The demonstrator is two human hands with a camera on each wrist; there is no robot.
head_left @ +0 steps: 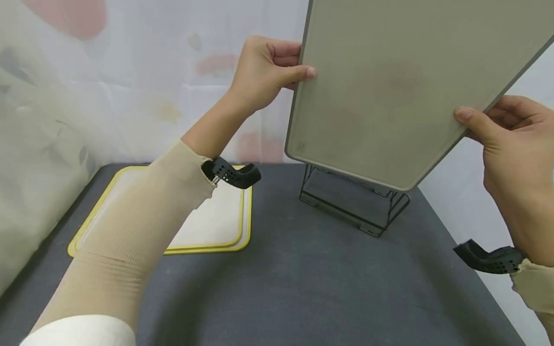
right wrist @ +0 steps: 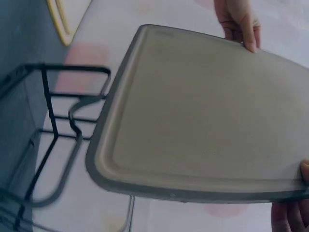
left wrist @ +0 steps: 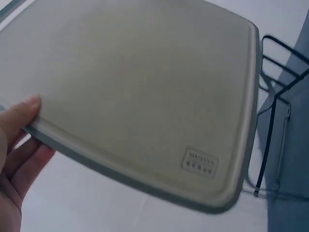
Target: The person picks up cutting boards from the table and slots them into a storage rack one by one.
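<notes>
Both hands hold a large grey-green cutting board up in the air, tilted, above a black wire rack. My left hand pinches the board's left edge, thumb on the front face. My right hand grips its right edge the same way. In the left wrist view the board fills the frame, with my left hand at its edge and the rack behind. In the right wrist view the board hangs beside the rack, with the left hand at its far edge.
A white cutting board with a yellow rim lies flat on the dark grey table, at the back left. A pale curtain hangs behind and to the left. The table's right edge runs close to the rack.
</notes>
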